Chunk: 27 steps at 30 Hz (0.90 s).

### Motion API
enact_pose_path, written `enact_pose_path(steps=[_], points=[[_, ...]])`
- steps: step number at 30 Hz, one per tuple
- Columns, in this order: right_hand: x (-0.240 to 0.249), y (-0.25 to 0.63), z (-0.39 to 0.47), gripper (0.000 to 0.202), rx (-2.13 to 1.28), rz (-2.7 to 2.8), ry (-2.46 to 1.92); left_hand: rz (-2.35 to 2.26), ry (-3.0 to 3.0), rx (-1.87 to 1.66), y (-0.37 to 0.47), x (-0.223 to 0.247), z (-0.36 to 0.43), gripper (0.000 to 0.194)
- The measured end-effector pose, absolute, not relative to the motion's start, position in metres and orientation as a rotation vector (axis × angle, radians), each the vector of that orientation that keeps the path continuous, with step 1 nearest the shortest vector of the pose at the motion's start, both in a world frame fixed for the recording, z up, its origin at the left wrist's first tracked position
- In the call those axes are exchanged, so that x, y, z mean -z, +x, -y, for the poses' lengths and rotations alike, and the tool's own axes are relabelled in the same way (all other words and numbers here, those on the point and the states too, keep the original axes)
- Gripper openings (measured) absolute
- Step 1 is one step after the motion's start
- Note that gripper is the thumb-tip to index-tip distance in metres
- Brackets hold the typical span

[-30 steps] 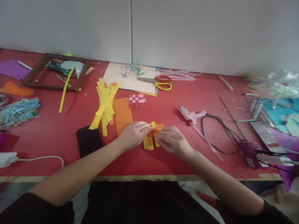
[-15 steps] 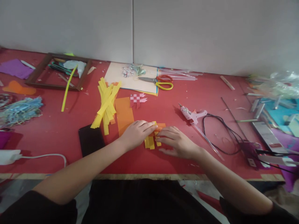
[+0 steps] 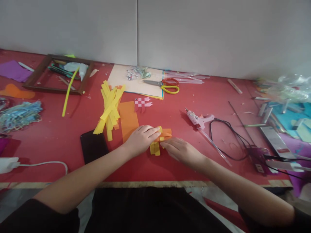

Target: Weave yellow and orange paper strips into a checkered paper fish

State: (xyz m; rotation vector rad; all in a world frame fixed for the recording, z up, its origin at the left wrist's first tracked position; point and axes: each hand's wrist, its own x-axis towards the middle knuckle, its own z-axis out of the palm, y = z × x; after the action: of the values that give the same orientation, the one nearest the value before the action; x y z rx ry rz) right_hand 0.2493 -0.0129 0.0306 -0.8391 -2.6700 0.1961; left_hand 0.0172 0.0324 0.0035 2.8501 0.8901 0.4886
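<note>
Yellow and orange paper strips (image 3: 155,149) lie crossed over one another on the red table in front of me. My left hand (image 3: 143,137) rests on their left side, fingers stretched out and lying flat, hiding part of them. From the right, my right hand (image 3: 178,149) has its fingertips pressed together on a yellow strip at the edge of the crossing. An orange strip (image 3: 167,133) sticks out to the right above those fingertips. Beyond my hands sits a small pink and white checked woven paper fish (image 3: 142,102). An orange paper sheet (image 3: 128,118) lies by my left hand.
A pile of yellow strips (image 3: 110,110) and a black phone (image 3: 94,146) lie to the left. Scissors (image 3: 167,85) rest on paper sheets at the back. A pink glue gun (image 3: 199,120) with a black cord is on the right. A wooden frame (image 3: 54,90) holds tools.
My right hand's spread fingers have drawn together onto a yellow strip, moving slightly toward the crossing. The left hand has stayed in place on the strips.
</note>
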Motion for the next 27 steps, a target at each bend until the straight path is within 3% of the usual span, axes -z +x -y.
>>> enact_pose_path(steps=[7,14,27], points=[[-0.018,0.251,0.01,0.035,-0.201,2.61,-0.839,-0.888,2.864,-0.511,0.017,0.0,-0.033,0.029],[-0.012,0.25,0.013,0.025,-0.238,2.523,-0.757,-0.906,2.864,-0.501,0.017,-0.001,-0.032,0.036],[-0.013,0.248,0.025,0.029,-0.26,2.499,-0.765,-0.896,2.905,-0.572,0.017,0.0,-0.032,0.034]])
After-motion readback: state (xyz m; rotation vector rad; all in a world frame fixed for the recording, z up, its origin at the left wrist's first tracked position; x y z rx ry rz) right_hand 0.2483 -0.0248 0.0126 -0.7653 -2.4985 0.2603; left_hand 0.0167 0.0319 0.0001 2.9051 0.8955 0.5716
